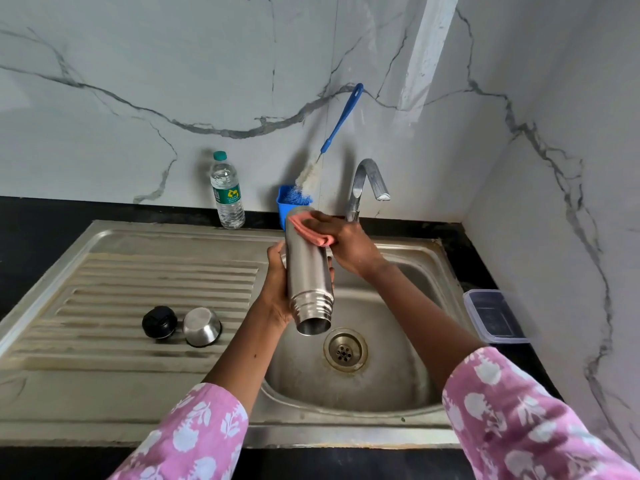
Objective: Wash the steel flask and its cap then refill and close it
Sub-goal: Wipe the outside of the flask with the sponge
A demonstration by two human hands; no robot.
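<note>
Steel flask (308,271) is in the air over the sink (398,375), tilted, with its open threaded mouth down toward the person and its base up toward the wall. Left hand (277,285) grips it round the middle, fingers wrapped from behind. Right hand (346,244) sits just above the left and holds a pink cloth (304,225) against the base end, fingers curled over the cloth.

Step in hand, as I judge it: scrubbing the flask's outside — early in the wash. No water shows coming from the tap (367,181) just behind the right hand.

Black cap (159,322) and steel cup (202,326) lie side by side, nearly touching, on the drainboard (138,278), left of the left hand and well apart from it. Both look unwashed, though I can't be sure.

Brush (341,123) stands in a blue holder (285,202) behind the flask's base. Water bottle (227,192) stands beyond the left hand by the wall. Drain (345,349) lies just under the mouth.

Next move probably calls for working the cloth down toward the threads, turning the flask in the left hand — firm grip needed, since wet steel is likely slippery. After that the brush for the inside, a rinse, then the cap. Refilling and closing are not yet begun.
</note>
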